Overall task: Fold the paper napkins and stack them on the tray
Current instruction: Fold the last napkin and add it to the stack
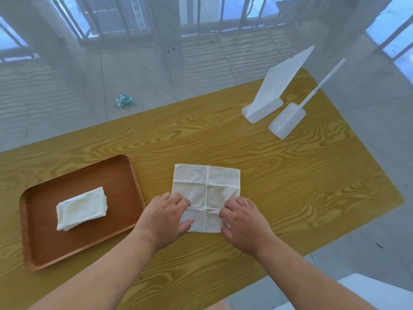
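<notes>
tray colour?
Reddish-brown wood tray, seen in the head view.

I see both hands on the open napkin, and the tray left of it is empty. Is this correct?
No. The head view shows the tray holds a stack of folded napkins. The left hand and right hand are on the open napkin, with the tray left of it.

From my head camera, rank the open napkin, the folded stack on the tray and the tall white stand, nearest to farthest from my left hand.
1. Open napkin: touching the left hand, middle of the table.
2. Folded stack: to the left, on the tray.
3. White stand: far right corner of the table.
</notes>
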Demonstrator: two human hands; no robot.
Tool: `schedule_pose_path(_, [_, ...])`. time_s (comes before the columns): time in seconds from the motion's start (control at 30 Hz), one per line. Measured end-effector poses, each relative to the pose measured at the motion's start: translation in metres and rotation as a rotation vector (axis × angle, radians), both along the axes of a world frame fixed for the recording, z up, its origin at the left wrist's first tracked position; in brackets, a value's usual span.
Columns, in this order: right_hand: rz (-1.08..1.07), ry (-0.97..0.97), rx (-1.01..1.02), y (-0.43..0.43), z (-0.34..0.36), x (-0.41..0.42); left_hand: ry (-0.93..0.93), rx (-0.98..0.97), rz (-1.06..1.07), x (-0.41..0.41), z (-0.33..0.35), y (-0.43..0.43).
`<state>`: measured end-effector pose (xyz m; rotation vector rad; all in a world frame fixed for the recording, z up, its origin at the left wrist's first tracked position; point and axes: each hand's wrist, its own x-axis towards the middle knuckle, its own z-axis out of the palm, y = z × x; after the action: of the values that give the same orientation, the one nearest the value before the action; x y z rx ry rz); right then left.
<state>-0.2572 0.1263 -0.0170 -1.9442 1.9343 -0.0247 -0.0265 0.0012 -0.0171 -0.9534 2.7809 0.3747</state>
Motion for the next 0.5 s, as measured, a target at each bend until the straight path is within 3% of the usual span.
schedule_pose_path(0.23, [-0.076, -0.042, 0.013, -0.001, 0.004, 0.013, -0.128, 0.049, 0.063, -0.004, -0.002, 0.002])
schedule_pose_path(0.5, [-0.093, -0.09, -0.063, 0.0, 0.009, 0.026, -0.115, 0.013, 0.047, -0.006, 0.001, 0.007])
